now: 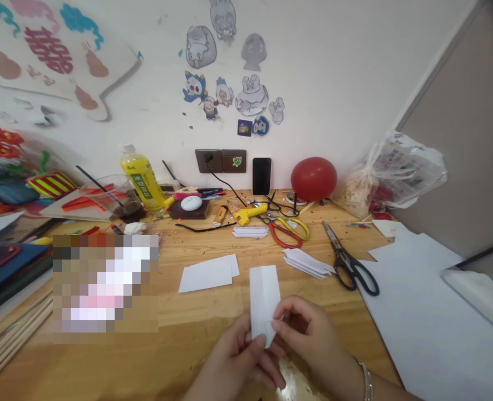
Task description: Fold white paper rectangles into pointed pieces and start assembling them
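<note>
A narrow white piece of paper (265,295) is held upright between both hands, with a crease running down it and its lower right corner folded. My left hand (246,353) grips the bottom from the left, thumb on the front and fingers behind. With thumb and forefinger, my right hand (307,328) pinches the folded lower right edge. Just beyond lie two flat white paper rectangles (208,274). Folded white paper strips (307,263) rest to the right, and another stack of folded strips (250,231) sits farther back.
Black-handled scissors (349,267) and large white sheets (434,312) lie on the right. Farther back are red-and-yellow scissors (288,231), a yellow glue gun (250,213), a phone (262,176) and a red balloon (314,178). Wooden sticks (16,337) and a yellow bottle (143,177) are left.
</note>
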The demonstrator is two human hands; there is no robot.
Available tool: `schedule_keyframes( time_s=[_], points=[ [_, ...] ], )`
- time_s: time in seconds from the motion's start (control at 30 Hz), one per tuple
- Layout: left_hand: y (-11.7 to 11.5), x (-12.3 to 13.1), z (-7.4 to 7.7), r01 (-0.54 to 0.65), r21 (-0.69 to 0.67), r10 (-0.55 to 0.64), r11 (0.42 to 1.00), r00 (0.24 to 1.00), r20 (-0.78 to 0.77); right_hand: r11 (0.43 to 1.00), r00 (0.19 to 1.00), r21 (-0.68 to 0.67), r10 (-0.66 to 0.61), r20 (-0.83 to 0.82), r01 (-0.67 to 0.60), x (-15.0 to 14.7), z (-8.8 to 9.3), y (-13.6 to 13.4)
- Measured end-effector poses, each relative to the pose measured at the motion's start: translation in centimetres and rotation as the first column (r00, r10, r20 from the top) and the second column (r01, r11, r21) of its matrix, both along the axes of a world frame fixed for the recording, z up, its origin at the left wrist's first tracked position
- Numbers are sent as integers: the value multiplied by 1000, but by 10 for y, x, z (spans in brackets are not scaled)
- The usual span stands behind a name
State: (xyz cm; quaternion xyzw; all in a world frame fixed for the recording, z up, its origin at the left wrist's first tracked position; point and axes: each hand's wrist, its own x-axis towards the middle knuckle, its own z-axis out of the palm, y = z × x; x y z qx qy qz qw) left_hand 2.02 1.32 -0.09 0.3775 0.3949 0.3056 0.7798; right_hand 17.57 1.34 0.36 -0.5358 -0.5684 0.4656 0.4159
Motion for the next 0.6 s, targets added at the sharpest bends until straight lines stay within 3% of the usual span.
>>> schedule_keyframes(
  time_s=[0.17, 0.33, 0.6],
  points=[
    [-4, 2, -3, 50, 0, -50, 999, 998, -45, 998, 998, 50, -34, 47, 31, 1, -2, -1],
    [-6, 4, -2, 34, 21, -32, 999, 995, -92, 997, 996, 73, 33, 79, -39, 2, -1, -2],
    [-6, 6, 3, 23, 0, -23, 1000, 992, -122, 999, 999, -27, 36, -35, -37, -3, 7, 1]
  ],
)
